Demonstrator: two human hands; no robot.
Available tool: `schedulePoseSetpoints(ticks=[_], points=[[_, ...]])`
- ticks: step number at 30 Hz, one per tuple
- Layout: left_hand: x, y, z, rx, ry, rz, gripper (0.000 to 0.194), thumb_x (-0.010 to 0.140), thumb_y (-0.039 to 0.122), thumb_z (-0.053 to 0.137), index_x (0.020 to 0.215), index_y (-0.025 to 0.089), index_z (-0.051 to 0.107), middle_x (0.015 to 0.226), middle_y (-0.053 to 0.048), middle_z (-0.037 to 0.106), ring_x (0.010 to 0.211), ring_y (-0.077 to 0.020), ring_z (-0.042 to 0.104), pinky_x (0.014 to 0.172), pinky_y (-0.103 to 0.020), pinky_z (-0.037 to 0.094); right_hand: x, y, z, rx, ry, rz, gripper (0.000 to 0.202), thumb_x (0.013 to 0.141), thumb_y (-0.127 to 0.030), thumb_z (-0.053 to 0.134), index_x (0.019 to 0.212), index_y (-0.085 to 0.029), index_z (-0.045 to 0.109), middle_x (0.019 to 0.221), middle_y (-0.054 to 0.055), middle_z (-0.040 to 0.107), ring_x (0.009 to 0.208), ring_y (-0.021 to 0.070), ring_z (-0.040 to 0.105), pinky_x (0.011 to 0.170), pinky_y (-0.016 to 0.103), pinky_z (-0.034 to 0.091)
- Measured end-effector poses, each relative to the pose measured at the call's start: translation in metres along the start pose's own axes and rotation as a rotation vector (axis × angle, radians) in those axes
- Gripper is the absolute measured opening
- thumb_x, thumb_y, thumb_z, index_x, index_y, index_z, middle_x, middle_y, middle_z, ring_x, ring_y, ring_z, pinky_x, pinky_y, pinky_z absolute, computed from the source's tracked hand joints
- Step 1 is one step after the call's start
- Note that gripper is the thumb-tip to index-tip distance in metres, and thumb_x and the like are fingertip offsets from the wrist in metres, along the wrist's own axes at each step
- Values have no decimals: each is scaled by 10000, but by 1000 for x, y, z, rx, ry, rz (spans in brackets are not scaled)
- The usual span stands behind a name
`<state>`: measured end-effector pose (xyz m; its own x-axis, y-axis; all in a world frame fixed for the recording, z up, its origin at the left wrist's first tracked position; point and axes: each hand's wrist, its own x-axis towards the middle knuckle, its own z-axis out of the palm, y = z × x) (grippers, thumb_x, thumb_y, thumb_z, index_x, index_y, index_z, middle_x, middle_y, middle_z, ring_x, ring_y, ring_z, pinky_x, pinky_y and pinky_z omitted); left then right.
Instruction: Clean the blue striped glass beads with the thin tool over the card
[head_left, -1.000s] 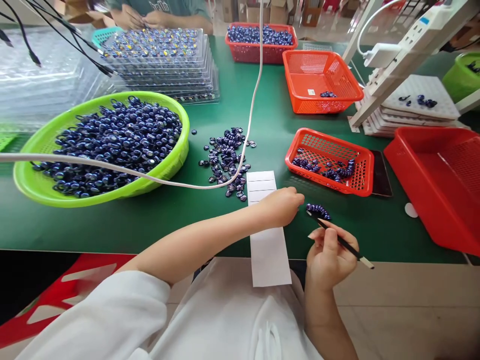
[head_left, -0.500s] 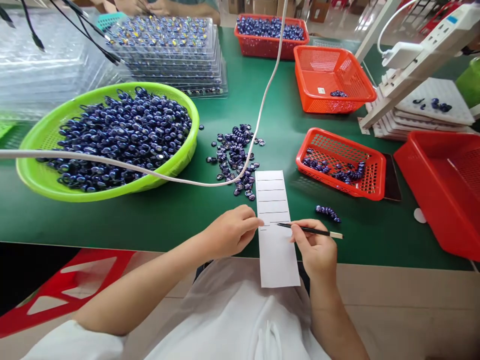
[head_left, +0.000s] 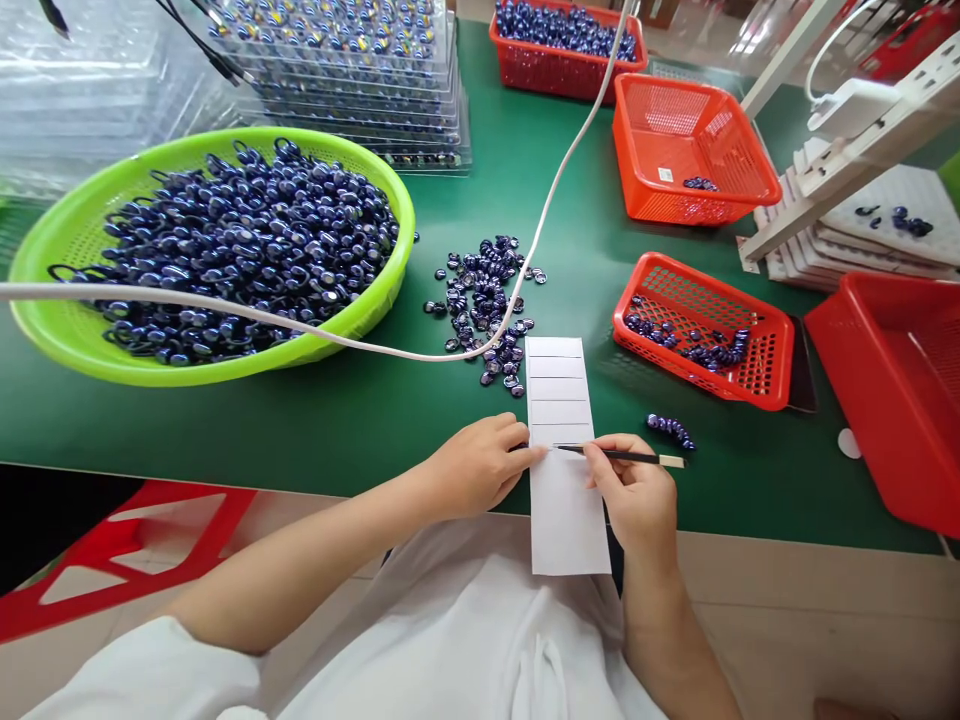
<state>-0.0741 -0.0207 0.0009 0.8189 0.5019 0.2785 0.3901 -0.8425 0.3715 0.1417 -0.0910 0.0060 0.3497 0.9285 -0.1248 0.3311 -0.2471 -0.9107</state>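
Observation:
A long white paper strip (head_left: 568, 510) with several thin dark lines across its upper half lies over the table's front edge. My left hand (head_left: 484, 465) is at its left edge, thumb and index finger closed together, fingertips on the paper. A dark bit shows between these fingers, too small to make out. In my right hand (head_left: 637, 490) are slim black tweezers (head_left: 626, 456) with a pale end, held like a pen. Their fine tip touches the strip close to my left fingertips. Beyond the strip lies a loose pile of shiny dark-blue beads (head_left: 487, 300).
A green basket (head_left: 300, 362) heaped with dark looped beads stands left, a white cable (head_left: 390, 350) crossing it. Stacked clear trays (head_left: 427, 130) are behind. Red baskets (head_left: 780, 360) stand right, near a short row of beads (head_left: 671, 431) and a power strip (head_left: 847, 150).
The view has shifted, so most things sit a little farther right. My left fingertips have moved slightly farther over the strip, nearer the tweezers' tip. The right hand keeps its hold.

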Motion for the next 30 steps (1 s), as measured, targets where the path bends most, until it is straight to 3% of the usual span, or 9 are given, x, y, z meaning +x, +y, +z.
schedulePoseSetpoints(ticks=[22, 30], points=[[1, 1, 0, 11, 9, -3, 311, 948, 110, 433, 1142, 150, 673, 836, -84, 599, 748, -200, 491, 654, -315, 452, -2, 0, 2, 20, 58, -18, 227, 818, -425, 741, 862, -207, 692, 639, -16, 662, 503, 107, 594, 489, 217, 480], [-1, 1, 2, -22, 15, -43, 314, 948, 100, 416, 1153, 148, 649, 855, -92, 635, 758, -198, 534, 637, -305, 469, -2, 10, -1, 311, 162, -13, 226, 798, -377, 765, 844, -179, 667, 643, -2, 678, 446, 95, 546, 433, 229, 430]])
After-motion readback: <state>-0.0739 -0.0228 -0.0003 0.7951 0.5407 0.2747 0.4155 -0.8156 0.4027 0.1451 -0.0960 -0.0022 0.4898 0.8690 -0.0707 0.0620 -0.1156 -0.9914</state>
